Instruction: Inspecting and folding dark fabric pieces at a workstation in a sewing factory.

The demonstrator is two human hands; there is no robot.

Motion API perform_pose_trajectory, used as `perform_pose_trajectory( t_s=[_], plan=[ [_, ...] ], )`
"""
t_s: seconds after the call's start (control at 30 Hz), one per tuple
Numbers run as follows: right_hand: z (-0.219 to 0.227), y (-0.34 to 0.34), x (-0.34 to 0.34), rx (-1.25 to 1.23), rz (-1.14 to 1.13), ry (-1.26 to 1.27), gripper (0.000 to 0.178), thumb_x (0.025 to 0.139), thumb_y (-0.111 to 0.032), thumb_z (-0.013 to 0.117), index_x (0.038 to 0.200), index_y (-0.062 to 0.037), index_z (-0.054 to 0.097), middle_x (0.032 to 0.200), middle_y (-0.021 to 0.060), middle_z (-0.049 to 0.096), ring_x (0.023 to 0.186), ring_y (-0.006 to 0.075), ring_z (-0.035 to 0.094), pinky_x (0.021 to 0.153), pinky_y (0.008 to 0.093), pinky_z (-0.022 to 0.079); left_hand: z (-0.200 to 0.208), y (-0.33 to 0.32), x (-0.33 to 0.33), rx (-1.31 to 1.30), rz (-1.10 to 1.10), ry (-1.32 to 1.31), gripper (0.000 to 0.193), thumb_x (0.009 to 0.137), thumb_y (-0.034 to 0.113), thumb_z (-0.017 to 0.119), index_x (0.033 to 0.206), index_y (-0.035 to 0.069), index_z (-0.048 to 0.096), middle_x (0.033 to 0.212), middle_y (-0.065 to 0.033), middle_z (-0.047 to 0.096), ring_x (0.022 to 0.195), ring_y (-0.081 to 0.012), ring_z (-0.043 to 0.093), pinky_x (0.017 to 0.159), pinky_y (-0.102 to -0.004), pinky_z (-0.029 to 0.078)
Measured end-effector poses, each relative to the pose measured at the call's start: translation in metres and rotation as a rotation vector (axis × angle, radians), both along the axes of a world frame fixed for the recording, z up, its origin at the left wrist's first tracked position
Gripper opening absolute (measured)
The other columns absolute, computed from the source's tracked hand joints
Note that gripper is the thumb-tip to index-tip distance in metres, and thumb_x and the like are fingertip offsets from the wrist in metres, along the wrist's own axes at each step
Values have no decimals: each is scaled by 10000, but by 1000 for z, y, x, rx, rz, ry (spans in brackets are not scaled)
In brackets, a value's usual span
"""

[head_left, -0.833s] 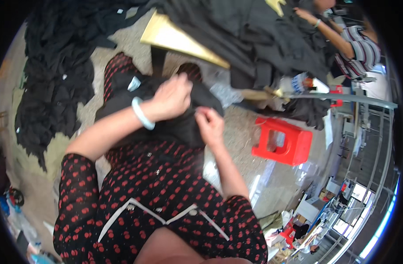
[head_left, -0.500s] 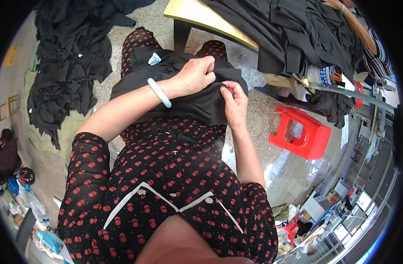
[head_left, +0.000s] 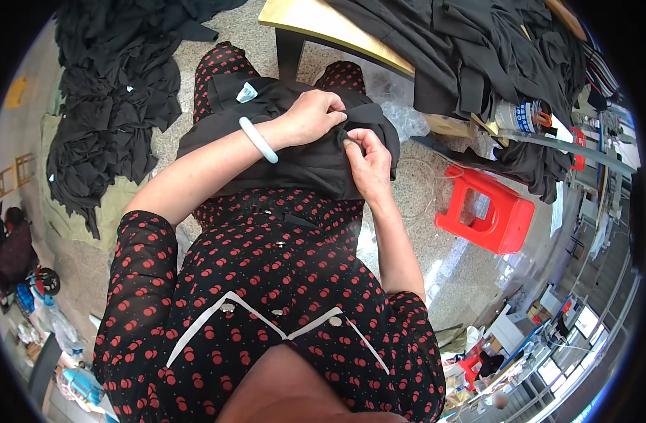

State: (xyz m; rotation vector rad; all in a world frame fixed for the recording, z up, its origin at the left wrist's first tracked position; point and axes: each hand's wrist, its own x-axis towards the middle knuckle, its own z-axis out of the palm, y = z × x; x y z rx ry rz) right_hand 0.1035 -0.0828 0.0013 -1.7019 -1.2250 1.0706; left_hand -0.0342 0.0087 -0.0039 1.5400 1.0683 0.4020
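Observation:
A black garment [head_left: 288, 173] lies bunched across my lap, with a small white label [head_left: 247, 92] near its far left edge. My left hand [head_left: 312, 118], a pale bangle [head_left: 258, 139] on its wrist, is closed with thumb and fingers pinched at a fold of the cloth. Close beside it, my right hand [head_left: 369, 166] pinches the garment's edge between thumb and forefinger, its other fingers curled. The fingertips of the two hands are only a little apart. Whether anything small sits between the left fingertips is hidden.
A table [head_left: 340, 39] at the far right bears heaped black cloth [head_left: 471, 56] and a clear tub [head_left: 517, 118]. Below it a red stool [head_left: 489, 211] lies on its side. Another black cloth pile [head_left: 115, 106] covers the floor at left. Part of another person shows far right.
My right hand has shifted slightly left, nearer my left hand, and the cloth edge has folded over beside it. The other person's hand at the table has gone out of view.

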Motion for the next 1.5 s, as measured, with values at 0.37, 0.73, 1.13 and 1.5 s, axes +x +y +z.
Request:
perform_pose_trajectory(
  t_s=[0.37,0.73,1.13,1.5],
  plan=[
    [14,2,2,95,74,-216,140,706,-72,601,836,-28,627,758,56,630,680,100,570,646,235,443,7,-2,4,-124,-112,18,173,789,121,589,839,-44,598,655,-64,591,565,-107,552,518,-246,448],
    [16,-1,-7,243,135,-549,96,689,-61,583,782,-45,600,779,108,617,696,286,600,625,352,478,-2,-8,6,-54,-126,116,186,773,143,594,817,-38,606,652,-89,595,587,-118,544,555,-276,440],
    [8,-1,-6,269,101,-641,155,729,-58,603,883,-47,607,823,104,623,750,265,609,663,327,475,-6,-15,5,133,-85,99,179,766,148,584,783,-28,611,682,-138,610,646,-239,591,612,-331,449],
    [5,-4,-2,304,192,-699,150,743,-58,579,891,-43,602,824,115,607,738,283,597,653,341,470,2,-27,-5,457,-234,91,190,708,78,561,826,-70,572,834,-206,543,786,-359,546,703,-393,448]
  ],
)
